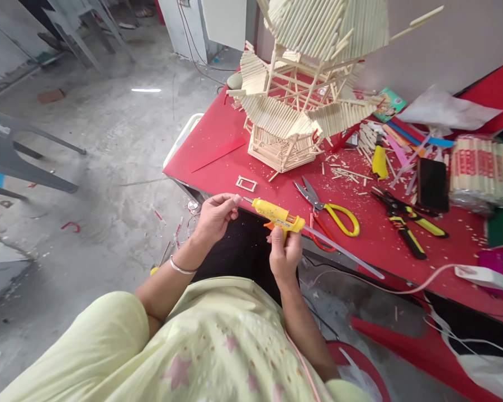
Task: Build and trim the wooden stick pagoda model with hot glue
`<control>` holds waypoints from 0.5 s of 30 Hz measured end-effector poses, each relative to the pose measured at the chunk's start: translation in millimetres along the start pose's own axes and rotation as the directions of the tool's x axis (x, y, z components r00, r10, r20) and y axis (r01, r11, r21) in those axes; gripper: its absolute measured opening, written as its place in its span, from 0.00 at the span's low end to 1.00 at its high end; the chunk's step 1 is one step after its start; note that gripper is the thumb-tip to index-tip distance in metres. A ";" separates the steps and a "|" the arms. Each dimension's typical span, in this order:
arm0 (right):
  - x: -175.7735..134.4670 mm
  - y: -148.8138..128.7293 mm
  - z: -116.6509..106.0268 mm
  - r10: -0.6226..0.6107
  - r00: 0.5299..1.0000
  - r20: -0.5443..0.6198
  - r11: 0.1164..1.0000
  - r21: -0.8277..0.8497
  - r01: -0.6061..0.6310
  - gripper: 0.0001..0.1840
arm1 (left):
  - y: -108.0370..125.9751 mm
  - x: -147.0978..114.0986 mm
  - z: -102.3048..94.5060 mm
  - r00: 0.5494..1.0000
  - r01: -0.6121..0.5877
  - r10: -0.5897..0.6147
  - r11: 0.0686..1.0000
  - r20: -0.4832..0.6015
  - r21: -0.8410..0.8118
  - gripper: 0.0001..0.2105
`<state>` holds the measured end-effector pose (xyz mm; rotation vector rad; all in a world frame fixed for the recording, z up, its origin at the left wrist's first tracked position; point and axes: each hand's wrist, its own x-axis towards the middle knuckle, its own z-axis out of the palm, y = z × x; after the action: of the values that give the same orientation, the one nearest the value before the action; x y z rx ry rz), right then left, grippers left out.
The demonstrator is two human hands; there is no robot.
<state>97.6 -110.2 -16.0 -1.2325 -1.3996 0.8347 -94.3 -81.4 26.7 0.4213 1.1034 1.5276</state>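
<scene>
My right hand (285, 255) grips a yellow glue gun (274, 213) by its handle, near the orange trigger. A long translucent glue stick (347, 254) sticks out of its back end. The metal nozzle points left at my left hand (218, 216), whose thumb and forefinger are pinched together beside the tip. Whatever that pinch holds is too small to make out. Just beyond the nozzle, a small rectangular frame of pale sticks (246, 183) lies on the red table (218, 151). Behind it stands a tiered, pagoda-like model made of round wooden sticks (293, 114).
Scissors with red and yellow handles (318, 206) lie right of the glue gun. Farther right are pliers (402, 220), a dark phone (432, 184), a yellow-handled tool (379, 161) and packed sticks (480, 170). A pink cord (423, 287) crosses the table's front edge. Grey stools (25, 145) stand left.
</scene>
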 end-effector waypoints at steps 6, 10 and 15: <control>4.6 -1.5 0.4 0.071 0.997 -0.034 0.997 -0.026 -0.072 0.15 | -1.0 6.7 -5.6 0.960 -0.276 0.280 0.938 0.012 0.207 0.12; 8.3 -0.8 1.4 0.093 0.994 -0.055 0.994 -0.045 -0.096 0.16 | 1.0 11.8 -5.6 0.986 -0.165 0.165 0.981 0.006 0.104 0.17; 13.1 -0.1 2.6 0.119 0.990 -0.078 0.990 -0.060 -0.124 0.18 | 2.5 15.6 -2.1 0.997 -0.071 0.071 0.997 -0.032 0.016 0.19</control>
<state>96.0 -97.3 -13.2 -1.3960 -1.3106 0.8242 -101.8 -67.8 23.0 0.4514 1.1360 1.5944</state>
